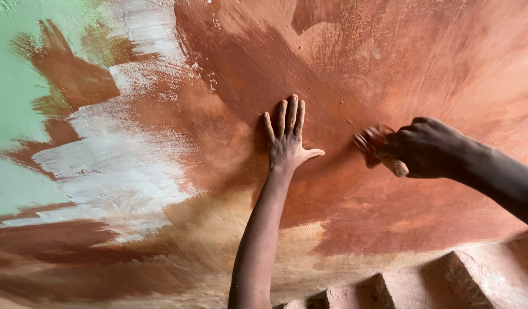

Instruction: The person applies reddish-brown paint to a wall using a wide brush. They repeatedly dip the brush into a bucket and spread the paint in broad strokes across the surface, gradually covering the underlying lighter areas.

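Against the reddish-brown wall (344,68), right of the flat left hand (287,146), a paint-soaked brush (371,140) meets the wet surface. Its bristle end is blurred and coated in the same brown colour, and a pale stub of its handle (398,167) pokes out below the fist. The right hand (427,149) has its grip clenched around the brush, knuckles turned outward, the forearm running off to the right edge.

The left hand lies open, its grip released: fingers spread upward, thumb out toward the brush, palm pressed on the wall. Its arm rises from the bottom edge. The two hands are near each other but apart.

Left of the left hand the brown coat thins into a rough white patch (121,154) with visible stroke marks, and farther left a pale green area (12,103) shows, crossed by loose brown smears. Below the left hand a sandy, yellowish band (229,229) runs across the wall. Below the right hand, at the lower right corner, stepped brown ledges (475,274) jut out.
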